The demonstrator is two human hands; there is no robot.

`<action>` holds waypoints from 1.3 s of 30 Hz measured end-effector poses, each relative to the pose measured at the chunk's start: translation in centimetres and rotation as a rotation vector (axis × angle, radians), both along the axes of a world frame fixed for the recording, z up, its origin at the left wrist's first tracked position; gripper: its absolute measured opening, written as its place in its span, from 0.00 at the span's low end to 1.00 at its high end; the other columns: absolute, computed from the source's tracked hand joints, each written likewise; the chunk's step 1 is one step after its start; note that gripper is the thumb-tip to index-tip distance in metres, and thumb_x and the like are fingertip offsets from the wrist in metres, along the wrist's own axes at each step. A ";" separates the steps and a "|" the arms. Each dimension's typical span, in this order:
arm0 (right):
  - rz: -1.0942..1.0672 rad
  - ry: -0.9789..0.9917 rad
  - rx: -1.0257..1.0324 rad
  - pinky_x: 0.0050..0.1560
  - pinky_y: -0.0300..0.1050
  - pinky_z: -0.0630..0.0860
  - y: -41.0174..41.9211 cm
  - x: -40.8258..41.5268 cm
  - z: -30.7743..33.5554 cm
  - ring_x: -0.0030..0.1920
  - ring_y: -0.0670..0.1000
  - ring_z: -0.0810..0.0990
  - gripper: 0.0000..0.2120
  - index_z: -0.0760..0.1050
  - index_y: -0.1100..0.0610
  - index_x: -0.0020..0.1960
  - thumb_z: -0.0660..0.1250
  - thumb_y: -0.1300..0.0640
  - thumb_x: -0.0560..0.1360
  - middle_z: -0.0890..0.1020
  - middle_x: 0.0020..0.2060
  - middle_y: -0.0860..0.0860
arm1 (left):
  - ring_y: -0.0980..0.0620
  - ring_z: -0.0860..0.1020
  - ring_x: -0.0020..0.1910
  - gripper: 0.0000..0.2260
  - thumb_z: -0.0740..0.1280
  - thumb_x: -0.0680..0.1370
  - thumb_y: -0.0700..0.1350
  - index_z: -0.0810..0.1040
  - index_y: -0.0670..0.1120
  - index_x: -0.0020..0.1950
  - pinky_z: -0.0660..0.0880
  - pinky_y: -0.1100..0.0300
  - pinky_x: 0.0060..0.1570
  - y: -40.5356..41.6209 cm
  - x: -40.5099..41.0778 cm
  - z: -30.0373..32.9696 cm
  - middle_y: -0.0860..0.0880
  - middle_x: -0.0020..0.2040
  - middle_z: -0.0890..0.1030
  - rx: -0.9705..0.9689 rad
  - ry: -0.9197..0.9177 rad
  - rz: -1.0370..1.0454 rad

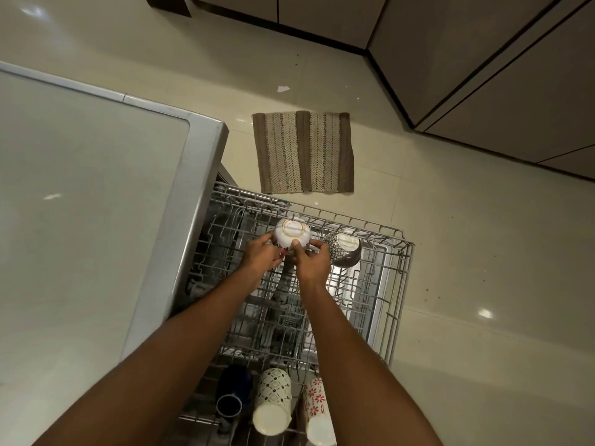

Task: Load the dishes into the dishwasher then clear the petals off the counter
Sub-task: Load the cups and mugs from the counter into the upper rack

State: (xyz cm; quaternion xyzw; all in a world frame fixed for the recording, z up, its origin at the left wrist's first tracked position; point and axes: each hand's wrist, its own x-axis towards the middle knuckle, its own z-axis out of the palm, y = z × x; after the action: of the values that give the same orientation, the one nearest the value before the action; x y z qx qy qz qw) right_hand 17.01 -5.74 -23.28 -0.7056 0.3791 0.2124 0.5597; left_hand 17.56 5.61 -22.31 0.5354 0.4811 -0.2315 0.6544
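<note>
1. A view from above, looking down at two bare forearms reaching forward over a pulled-out wire rack [399,284] of a dishwasher [180,220].
2. Both hands hold one white bowl [291,232], turned upside down so its gold-ringed foot faces up.
3. The left hand [261,256] grips the bowl's left side, fingers curled round its edge; the bowl sits just past the fingertips, up and to the right of the palm.
4. The right hand [313,258] grips the near right side, thumb pressed on the bowl's wall and fingers curled round the rim; the bowl lies up and to the left of this hand.
5. The bowl is at the far side of the rack, close to its back rail. Whether it already rests on the wires cannot be told.
6. Just to the right of it, a dark patterned bowl [344,249] sits upside down and tilted in the rack, close to the right hand's fingers.
7. Nearer the viewer, between the forearms, three cups lie in a second rack: a dark blue mug [230,399], a white cup with a diamond pattern [273,405], and a white cup with red flowers [317,410].
8. To the left is the pale counter [80,204] above the dishwasher.
9. On the glossy floor beyond the rack lies a striped brown mat [302,152], with cabinet doors [483,75] further off.
</note>
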 end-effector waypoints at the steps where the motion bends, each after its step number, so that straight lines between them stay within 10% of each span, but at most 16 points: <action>1: 0.024 0.007 -0.033 0.55 0.57 0.83 0.0 0.1 -0.3 0.48 0.55 0.86 0.19 0.72 0.48 0.57 0.78 0.49 0.74 0.86 0.51 0.54 | 0.46 0.83 0.56 0.27 0.64 0.77 0.29 0.74 0.48 0.73 0.82 0.50 0.57 -0.1 0.0 -0.1 0.44 0.66 0.80 0.007 -0.005 -0.004; 17: 0.133 0.048 -0.034 0.49 0.55 0.85 -0.4 -1.5 3.9 0.46 0.53 0.87 0.12 0.74 0.49 0.62 0.71 0.56 0.80 0.86 0.50 0.52 | 0.43 0.81 0.53 0.35 0.64 0.78 0.37 0.56 0.58 0.81 0.81 0.48 0.50 -1.2 -2.8 4.0 0.42 0.65 0.78 0.263 0.022 -0.316; 22: 0.268 -0.014 -0.089 0.47 0.52 0.85 -3.0 -4.4 8.3 0.44 0.52 0.86 0.07 0.78 0.55 0.59 0.67 0.62 0.82 0.85 0.47 0.53 | 0.53 0.76 0.32 0.25 0.68 0.79 0.43 0.66 0.47 0.76 0.68 0.63 0.22 -4.4 -7.1 8.4 0.47 0.44 0.80 0.459 0.094 -0.404; 32: 0.376 -0.121 -0.140 0.43 0.50 0.85 -9.7 -13.4 18.5 0.40 0.50 0.86 0.06 0.80 0.56 0.52 0.65 0.62 0.83 0.85 0.41 0.53 | 0.56 0.71 0.29 0.13 0.64 0.81 0.38 0.74 0.45 0.66 0.64 0.67 0.20 -9.0 -17.2 20.3 0.49 0.40 0.77 0.497 -0.082 -0.452; 39: 0.648 -0.269 -0.319 0.45 0.53 0.84 -13.3 -20.5 23.9 0.40 0.52 0.85 0.07 0.80 0.55 0.48 0.65 0.56 0.82 0.85 0.40 0.51 | 0.48 0.76 0.38 0.03 0.64 0.80 0.40 0.78 0.43 0.50 0.68 0.59 0.36 -10.7 -25.8 26.6 0.46 0.40 0.79 0.613 -0.125 -0.457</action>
State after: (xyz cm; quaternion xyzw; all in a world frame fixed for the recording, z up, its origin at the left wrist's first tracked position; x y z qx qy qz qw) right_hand -3.49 -19.00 0.60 -0.8886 0.0880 0.2222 0.3914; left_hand -8.21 -5.08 4.29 0.8126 0.3554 -0.1838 0.4239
